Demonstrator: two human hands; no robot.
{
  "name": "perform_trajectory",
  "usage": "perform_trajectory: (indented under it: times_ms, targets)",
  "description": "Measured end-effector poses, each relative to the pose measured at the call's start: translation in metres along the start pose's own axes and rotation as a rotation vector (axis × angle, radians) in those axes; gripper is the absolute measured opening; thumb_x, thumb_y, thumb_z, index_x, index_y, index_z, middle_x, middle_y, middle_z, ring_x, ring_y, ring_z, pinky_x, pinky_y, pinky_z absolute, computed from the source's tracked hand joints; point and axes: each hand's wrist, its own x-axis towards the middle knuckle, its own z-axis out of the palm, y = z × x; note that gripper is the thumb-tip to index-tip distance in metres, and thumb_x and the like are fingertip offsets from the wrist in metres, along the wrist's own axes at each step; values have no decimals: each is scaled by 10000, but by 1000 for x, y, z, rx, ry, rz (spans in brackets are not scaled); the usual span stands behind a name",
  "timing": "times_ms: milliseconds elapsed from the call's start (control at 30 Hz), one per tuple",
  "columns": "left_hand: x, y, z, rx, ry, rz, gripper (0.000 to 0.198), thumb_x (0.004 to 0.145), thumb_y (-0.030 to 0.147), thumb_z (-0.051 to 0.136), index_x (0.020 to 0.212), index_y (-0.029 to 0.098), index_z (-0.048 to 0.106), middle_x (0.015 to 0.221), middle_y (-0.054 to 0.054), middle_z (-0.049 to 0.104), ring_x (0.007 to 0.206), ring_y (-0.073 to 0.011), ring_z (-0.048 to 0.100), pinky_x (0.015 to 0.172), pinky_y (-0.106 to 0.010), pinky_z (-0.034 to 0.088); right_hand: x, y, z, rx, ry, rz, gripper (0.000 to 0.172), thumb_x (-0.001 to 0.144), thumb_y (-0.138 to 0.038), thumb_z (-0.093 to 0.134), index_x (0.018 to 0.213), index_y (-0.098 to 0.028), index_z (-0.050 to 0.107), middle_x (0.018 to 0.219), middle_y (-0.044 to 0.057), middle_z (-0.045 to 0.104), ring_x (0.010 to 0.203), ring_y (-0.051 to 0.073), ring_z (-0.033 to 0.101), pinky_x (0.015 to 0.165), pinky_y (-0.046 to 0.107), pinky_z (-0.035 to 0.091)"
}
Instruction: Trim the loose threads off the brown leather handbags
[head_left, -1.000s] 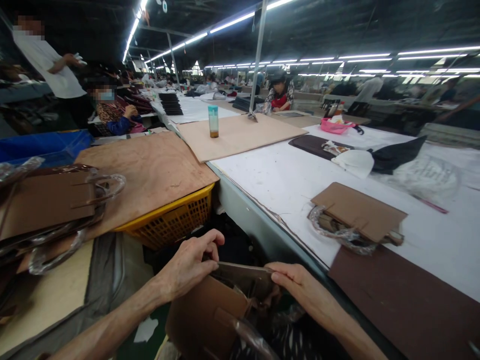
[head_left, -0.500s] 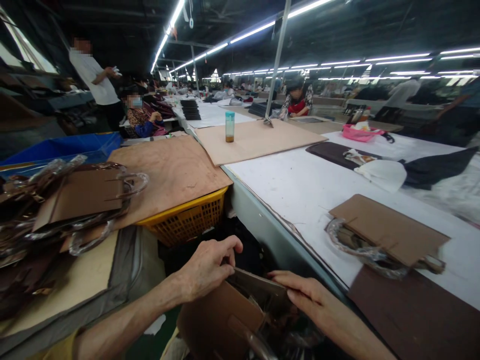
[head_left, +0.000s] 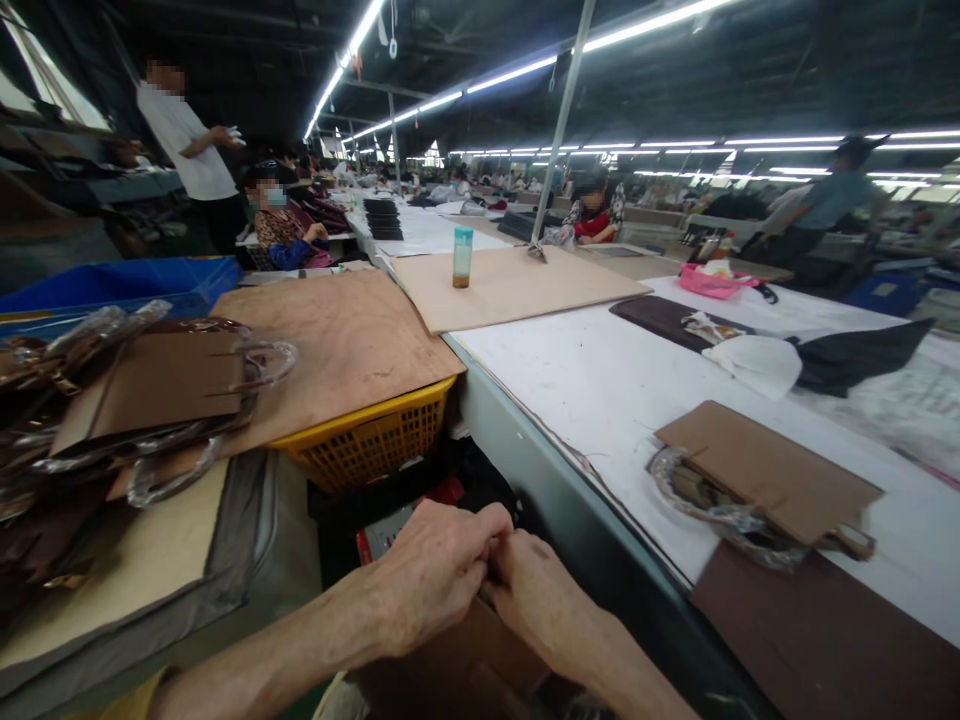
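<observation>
A brown handbag point(head_left: 465, 660) is low in the middle of the view, close to my body, its upper part under my hands. My left hand point(head_left: 439, 560) is closed at the bag's top edge, fingers bent inward. Touching it from the right, my right hand point(head_left: 529, 575) is closed too, its fingertips meeting the left ones. Whatever lies between the fingertips is too small and covered to make out. On the white table at the right lies another brown bag point(head_left: 765, 465) with plastic-wrapped handles.
Brown bags point(head_left: 172, 385) are piled at the left beside a blue bin point(head_left: 135, 285). A yellow basket point(head_left: 367, 440) stands under a tan board point(head_left: 337, 340). Beyond are a bottle point(head_left: 462, 258), a pink basket point(head_left: 712, 283) and several people. The grey table edge point(head_left: 555, 480) runs close by my right hand.
My right hand has moved left from the bag's right side to meet my left hand. A red and white item now shows behind them. At the far right, a person in blue has come into clearer view.
</observation>
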Motion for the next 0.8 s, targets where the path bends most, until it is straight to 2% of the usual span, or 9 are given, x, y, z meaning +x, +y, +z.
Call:
perform_trajectory:
  times_ms: [67,133,267,333,367,500,667,733,800]
  targets:
    - [-4,1,-1,-13,4,-4,252,668,57,424,841,228,494,707,46,576,667,-125,535,653,-230,377,-1,0,-1,28,-19,-30,233,781,-187,431,883,-160,639,899,96,670,853,229,604,704,290,413]
    - [-8,5,-2,-46,65,13,263,687,71,453,884,235,516,795,27,590,756,-145,541,732,-262,395,-5,0,-8,-5,-21,-24,275,768,-129,396,909,-161,631,910,92,668,863,228,599,710,295,405]
    - [-9,9,-3,-204,370,48,424,743,147,525,1149,245,448,1184,-44,500,1102,-200,441,957,-329,340,-11,0,-39,-139,53,42,275,791,-98,373,920,-170,605,884,82,668,845,219,599,706,291,393]
    - [-6,8,-3,-305,497,-2,489,780,224,535,1243,229,377,1302,-70,417,1199,-221,367,1021,-361,289,-11,-1,-58,-222,99,51,249,826,-121,363,859,-175,604,834,76,668,795,207,604,680,281,392]
    - [-3,7,-2,-365,517,-48,499,793,263,535,1261,226,364,1318,-76,406,1213,-229,358,1029,-374,282,-11,-2,-67,-269,107,62,251,838,-130,359,833,-175,606,814,77,669,777,204,609,666,278,392]
    - [3,7,5,-607,413,-224,613,753,354,594,1294,202,350,1263,-93,478,1182,-250,414,998,-375,328,-5,-6,-89,-487,67,236,240,816,-116,403,844,-166,636,839,112,682,795,251,633,609,293,394]
    - [12,9,33,-734,308,-365,1022,555,216,703,1407,183,140,1364,-109,385,1238,-279,356,1034,-363,272,9,0,-82,-558,62,306,257,749,-52,441,855,-129,662,898,171,677,862,315,626,611,321,403]
    - [23,1,44,-806,336,-370,1024,523,123,650,1404,162,131,1377,-113,362,1222,-264,375,1006,-326,306,12,4,-76,-558,57,295,252,789,-92,428,870,-135,663,910,168,675,872,308,624,621,320,406]
    - [36,-12,48,-938,315,-336,955,490,50,555,1374,130,204,1341,-117,406,1139,-234,457,919,-273,380,10,8,-75,-556,43,273,256,825,-138,411,870,-144,664,899,159,677,857,297,627,620,316,402]
